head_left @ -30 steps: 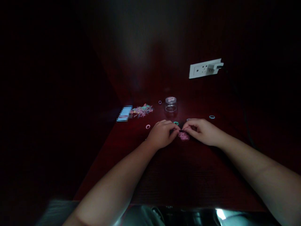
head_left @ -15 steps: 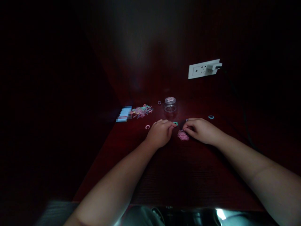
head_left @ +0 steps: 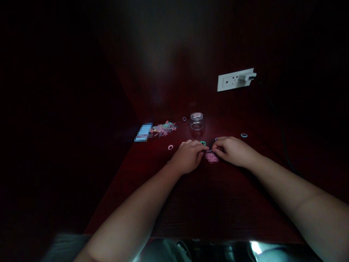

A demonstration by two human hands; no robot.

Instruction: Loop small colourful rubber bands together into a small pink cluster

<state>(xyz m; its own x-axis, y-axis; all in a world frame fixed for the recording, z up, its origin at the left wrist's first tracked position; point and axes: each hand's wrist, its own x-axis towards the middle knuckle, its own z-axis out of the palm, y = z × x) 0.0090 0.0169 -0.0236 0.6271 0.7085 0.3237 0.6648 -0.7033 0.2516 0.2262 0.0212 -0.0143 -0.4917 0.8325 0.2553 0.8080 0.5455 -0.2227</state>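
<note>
A small pile of pink rubber bands [head_left: 212, 157] lies on the dark red table between my hands. My right hand [head_left: 231, 151] is at the pile's upper right, thumb and index fingertip pinched at a thin pinkish rubber band [head_left: 209, 150]. My left hand [head_left: 188, 156] reaches in from the left, index finger stretched to the other end of that band, thumb apart below. Just beyond the left fingertips lies a green rubber band [head_left: 203, 143]. A pale blue-violet band [head_left: 216, 139] shows partly behind my right fingers. A pink band [head_left: 170, 147] rests left of my left hand.
Behind my hands stands a clear lidded jar [head_left: 196, 121]. A heap of mixed coloured rubber bands [head_left: 164, 128] lies beside a lit, blurred screen [head_left: 143, 132]. A blue band [head_left: 244, 135] is at right. On the wall is a socket [head_left: 235, 80] with a plug and dark cable.
My left hand has shifted its index finger from the green band to the right, to the edge of the pink pile, its thumb parting from the finger. My right hand has hardly moved.
</note>
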